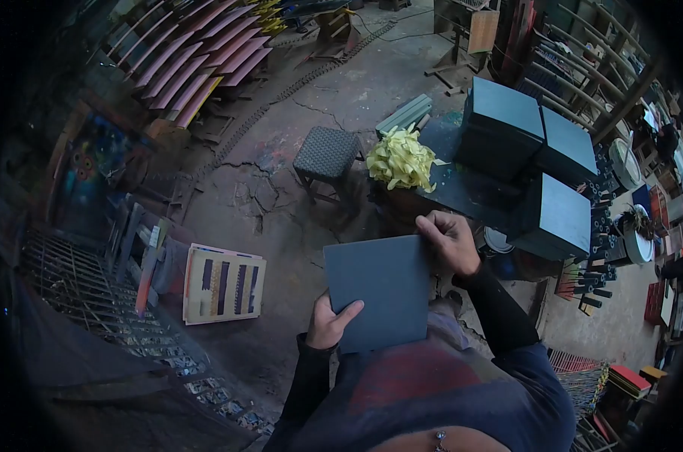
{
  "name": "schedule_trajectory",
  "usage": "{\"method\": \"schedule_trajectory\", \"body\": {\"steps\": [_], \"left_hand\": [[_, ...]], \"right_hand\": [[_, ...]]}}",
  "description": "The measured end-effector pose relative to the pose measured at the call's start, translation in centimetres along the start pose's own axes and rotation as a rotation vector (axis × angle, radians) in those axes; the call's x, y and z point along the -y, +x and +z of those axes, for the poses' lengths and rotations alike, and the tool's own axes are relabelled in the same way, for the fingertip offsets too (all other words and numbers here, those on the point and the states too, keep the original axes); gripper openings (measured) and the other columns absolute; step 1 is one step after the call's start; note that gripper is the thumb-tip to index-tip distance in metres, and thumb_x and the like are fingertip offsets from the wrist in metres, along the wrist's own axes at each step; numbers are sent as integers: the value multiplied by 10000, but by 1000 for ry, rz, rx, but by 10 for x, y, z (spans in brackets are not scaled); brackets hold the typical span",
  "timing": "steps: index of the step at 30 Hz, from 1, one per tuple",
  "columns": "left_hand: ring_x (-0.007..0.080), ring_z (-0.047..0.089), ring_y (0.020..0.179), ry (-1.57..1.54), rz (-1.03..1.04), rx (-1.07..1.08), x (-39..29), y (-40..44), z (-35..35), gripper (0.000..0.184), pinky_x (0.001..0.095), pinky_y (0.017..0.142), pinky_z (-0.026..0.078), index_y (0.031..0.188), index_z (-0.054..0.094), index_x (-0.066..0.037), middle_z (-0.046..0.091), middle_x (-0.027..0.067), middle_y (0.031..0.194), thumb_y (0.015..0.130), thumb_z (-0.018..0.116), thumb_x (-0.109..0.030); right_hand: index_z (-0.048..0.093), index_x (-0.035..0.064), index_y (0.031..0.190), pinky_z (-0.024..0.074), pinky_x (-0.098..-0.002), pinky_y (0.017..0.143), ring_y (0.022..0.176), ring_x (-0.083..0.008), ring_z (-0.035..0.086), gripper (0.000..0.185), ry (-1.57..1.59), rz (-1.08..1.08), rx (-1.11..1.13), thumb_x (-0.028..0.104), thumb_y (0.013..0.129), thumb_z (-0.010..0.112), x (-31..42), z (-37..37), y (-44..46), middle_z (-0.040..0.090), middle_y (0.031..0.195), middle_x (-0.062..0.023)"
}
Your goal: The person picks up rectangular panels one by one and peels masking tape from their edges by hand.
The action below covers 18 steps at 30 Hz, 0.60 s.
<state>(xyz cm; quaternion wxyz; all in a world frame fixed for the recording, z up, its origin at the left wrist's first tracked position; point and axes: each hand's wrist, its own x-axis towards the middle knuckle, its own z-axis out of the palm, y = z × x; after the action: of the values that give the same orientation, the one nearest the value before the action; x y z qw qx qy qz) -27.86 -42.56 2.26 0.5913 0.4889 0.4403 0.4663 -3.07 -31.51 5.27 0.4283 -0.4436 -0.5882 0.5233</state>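
A flat, dark grey rectangular board [379,294] is held in front of my body, its broad face toward me. My left hand [330,322] grips its lower left edge, thumb on top and the other fingers hidden beneath. At the upper right corner, my right hand [451,239] is closed in a pinch touching the edge; whatever lies between its fingertips is hidden. Beyond the board, a heap of crumpled pale yellow strips [403,160] rests on the near end of a dark table [450,190]. Stacks of similar grey boards [503,120] stand on that table, to the right.
A woven-top stool [326,153] stands ahead, left of the yellow heap. A patterned panel [224,286] sits low on my left beside a metal grate [93,294]. Racked pink boards [198,56] are at the far left. White buckets [637,245] stand at the right.
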Motion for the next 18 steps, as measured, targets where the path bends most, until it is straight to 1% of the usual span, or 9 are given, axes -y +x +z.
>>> {"method": "schedule_trajectory", "body": {"steps": [3,5,7,9,10,11,12,16,18], "left_hand": [[163,552,1017,-31,10,-54,4,0,1,345,300,895,425,1179,516,47,593,102,1113,882,607,-103],[173,546,1036,-41,19,-80,5,4,0,370,300,911,413,1208,501,46,585,104,1140,881,597,-98],[175,537,1054,-84,11,-110,4,9,-1,392,301,916,412,1238,478,45,571,104,1164,892,585,-104],[168,541,1046,-141,39,-178,-2,17,-3,365,297,917,414,1227,489,45,575,100,1155,906,576,-105],[160,544,1039,-195,64,-238,-6,21,-4,339,293,918,416,1216,500,46,579,96,1146,920,567,-105],[160,544,1039,-199,52,-232,-9,24,-4,339,293,918,416,1216,500,46,579,96,1146,920,567,-105],[163,547,1037,-243,77,-295,-13,28,-5,339,295,915,419,1221,498,47,577,98,1152,923,561,-103],[175,562,1010,-314,179,-421,-18,42,-17,334,301,890,438,1213,505,43,577,105,1150,923,564,-110],[179,565,1000,-350,237,-484,-18,46,-24,317,302,878,447,1198,510,39,581,108,1133,923,558,-112]], "right_hand": [[632,10,774,408,-207,568,642,-31,502,254,18,8,23,213,923,604,2,6,1,570,666,25],[643,3,816,414,-208,576,642,-37,513,266,-102,-37,-58,231,938,580,-4,5,4,586,679,15],[642,-6,904,436,-218,599,651,-59,530,293,107,62,-59,258,966,531,-4,5,9,608,730,-1],[640,-7,922,443,-212,602,662,-63,538,272,507,169,7,249,955,554,-1,12,10,595,727,2],[635,-8,930,445,-210,595,658,-63,540,258,366,132,94,241,947,570,-5,13,9,590,724,2],[630,-9,938,448,-209,588,655,-64,542,246,226,99,177,233,938,586,-10,12,8,585,721,2],[622,-8,931,448,-206,570,631,-62,537,218,188,156,264,210,923,611,-10,10,5,586,722,-1],[612,-13,922,456,-207,568,613,-61,543,190,287,210,313,174,907,632,-11,11,-3,592,719,-5],[600,-11,994,476,-219,649,694,-72,575,186,284,290,391,133,888,652,-12,9,-10,611,807,-9]]}}
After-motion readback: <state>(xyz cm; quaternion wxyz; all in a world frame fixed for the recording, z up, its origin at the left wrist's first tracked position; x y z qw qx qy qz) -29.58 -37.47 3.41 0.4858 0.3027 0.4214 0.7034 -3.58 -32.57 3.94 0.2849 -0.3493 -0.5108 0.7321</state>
